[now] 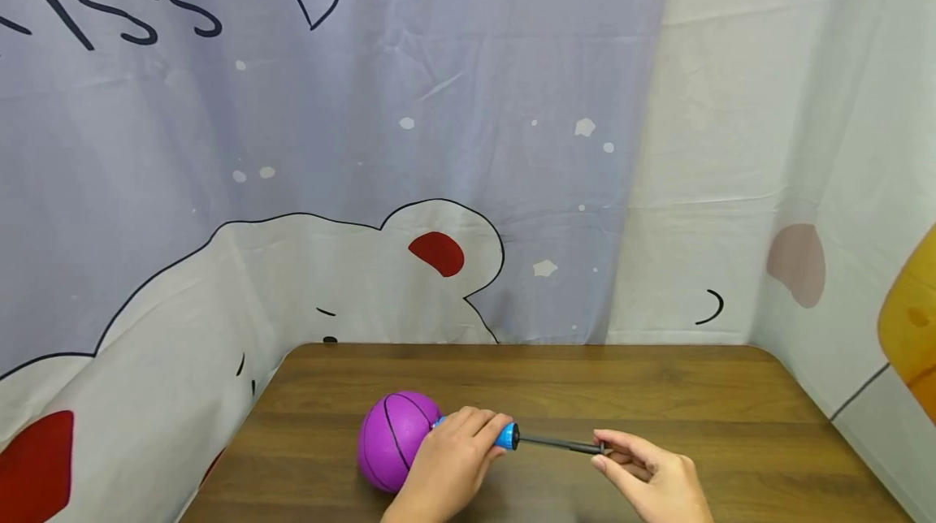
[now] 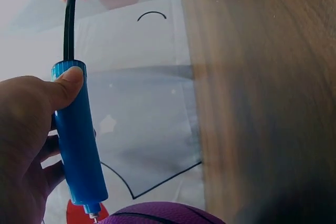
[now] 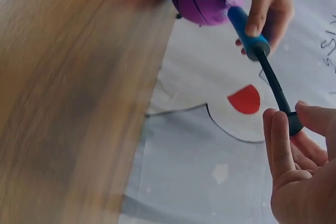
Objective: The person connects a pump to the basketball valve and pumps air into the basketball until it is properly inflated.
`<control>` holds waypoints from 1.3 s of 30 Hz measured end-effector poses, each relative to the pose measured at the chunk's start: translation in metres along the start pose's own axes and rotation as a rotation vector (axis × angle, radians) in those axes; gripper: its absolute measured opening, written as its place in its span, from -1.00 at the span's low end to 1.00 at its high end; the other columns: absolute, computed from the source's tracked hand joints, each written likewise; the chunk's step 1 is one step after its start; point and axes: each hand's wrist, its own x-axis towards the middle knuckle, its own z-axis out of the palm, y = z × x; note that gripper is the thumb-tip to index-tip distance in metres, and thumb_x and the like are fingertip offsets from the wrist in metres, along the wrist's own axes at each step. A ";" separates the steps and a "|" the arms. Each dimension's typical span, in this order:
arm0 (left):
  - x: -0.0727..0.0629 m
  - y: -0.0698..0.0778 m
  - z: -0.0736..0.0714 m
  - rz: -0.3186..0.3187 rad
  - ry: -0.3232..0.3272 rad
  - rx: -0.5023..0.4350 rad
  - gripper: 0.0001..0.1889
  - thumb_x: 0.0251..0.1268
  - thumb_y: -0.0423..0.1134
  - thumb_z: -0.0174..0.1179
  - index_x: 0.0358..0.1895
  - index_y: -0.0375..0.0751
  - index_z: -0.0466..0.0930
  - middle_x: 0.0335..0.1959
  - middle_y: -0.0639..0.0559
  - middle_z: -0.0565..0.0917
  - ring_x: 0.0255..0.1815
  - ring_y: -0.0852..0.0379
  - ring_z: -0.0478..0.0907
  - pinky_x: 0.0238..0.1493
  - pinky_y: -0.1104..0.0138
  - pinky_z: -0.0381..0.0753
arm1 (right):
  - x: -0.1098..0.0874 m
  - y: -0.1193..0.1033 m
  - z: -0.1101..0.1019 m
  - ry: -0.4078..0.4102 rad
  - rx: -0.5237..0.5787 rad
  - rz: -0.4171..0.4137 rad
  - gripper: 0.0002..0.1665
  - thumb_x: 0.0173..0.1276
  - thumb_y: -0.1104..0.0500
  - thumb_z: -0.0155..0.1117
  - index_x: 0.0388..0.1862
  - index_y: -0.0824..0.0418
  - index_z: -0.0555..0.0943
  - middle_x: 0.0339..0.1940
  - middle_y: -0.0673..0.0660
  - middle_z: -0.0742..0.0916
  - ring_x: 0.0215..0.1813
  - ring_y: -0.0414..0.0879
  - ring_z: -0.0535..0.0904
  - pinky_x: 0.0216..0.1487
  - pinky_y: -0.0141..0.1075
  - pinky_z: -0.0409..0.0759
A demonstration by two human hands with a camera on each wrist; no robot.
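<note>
A purple ball with black lines, like a small basketball, sits on the table's left half. My left hand grips the blue barrel of a hand pump, thumb along its side. At the barrel's far end a thin metal tip meets the ball. The black pump rod is drawn well out of the barrel toward the right. Its black end knob is pinched between the thumb and fingers of my right hand.
The brown wooden table has rounded far corners. Behind it and along both sides hangs a printed curtain with cartoon shapes, close to the table's edges.
</note>
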 end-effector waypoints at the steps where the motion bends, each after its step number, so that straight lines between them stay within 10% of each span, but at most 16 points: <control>1: 0.000 0.000 -0.001 -0.001 -0.001 -0.001 -0.63 0.25 -0.04 0.35 0.10 0.00 0.64 -0.09 0.20 0.67 -0.06 0.23 0.62 0.01 0.33 0.66 | 0.000 0.000 -0.003 0.000 -0.007 0.008 -0.68 0.11 0.29 0.56 -0.13 0.05 0.79 -0.36 -0.11 0.81 -0.38 -0.33 0.72 -0.35 -0.45 0.71; 12: 0.003 0.008 0.001 0.033 -0.029 0.092 -0.60 0.20 -0.12 0.43 0.08 -0.13 0.65 -0.08 0.07 0.68 -0.05 0.13 0.60 0.10 0.31 0.64 | 0.001 0.002 0.005 0.011 -0.047 -0.040 -0.69 0.08 0.25 0.59 -0.15 0.06 0.81 -0.41 -0.16 0.81 -0.42 -0.39 0.69 -0.37 -0.55 0.65; 20: 0.003 0.019 0.002 0.075 -0.044 0.106 -0.51 0.02 -0.17 0.57 0.06 -0.17 0.65 -0.10 0.07 0.69 -0.07 0.14 0.62 0.09 0.32 0.65 | 0.003 0.002 0.043 0.013 0.012 -0.244 -0.66 -0.02 0.35 0.60 -0.19 0.24 0.81 -0.53 -0.12 0.79 -0.50 -0.49 0.63 -0.47 -0.56 0.62; 26: 0.003 0.022 0.003 0.061 -0.051 0.062 -0.52 0.05 -0.16 0.54 0.07 -0.12 0.62 -0.09 0.11 0.69 -0.05 0.18 0.61 0.07 0.35 0.65 | 0.006 -0.007 0.050 -0.110 0.095 -0.124 -0.70 0.10 0.29 0.56 -0.13 0.23 0.80 -0.45 0.00 0.81 -0.46 -0.35 0.68 -0.44 -0.43 0.70; 39: 0.001 0.000 -0.001 -0.003 -0.013 0.046 -0.63 0.22 -0.06 0.34 0.07 -0.04 0.60 -0.11 0.18 0.65 -0.05 0.18 0.63 0.23 0.21 0.61 | 0.005 -0.002 0.003 -0.036 -0.008 -0.039 -0.70 0.11 0.23 0.58 -0.14 0.04 0.80 -0.44 -0.16 0.79 -0.40 -0.35 0.70 -0.37 -0.48 0.68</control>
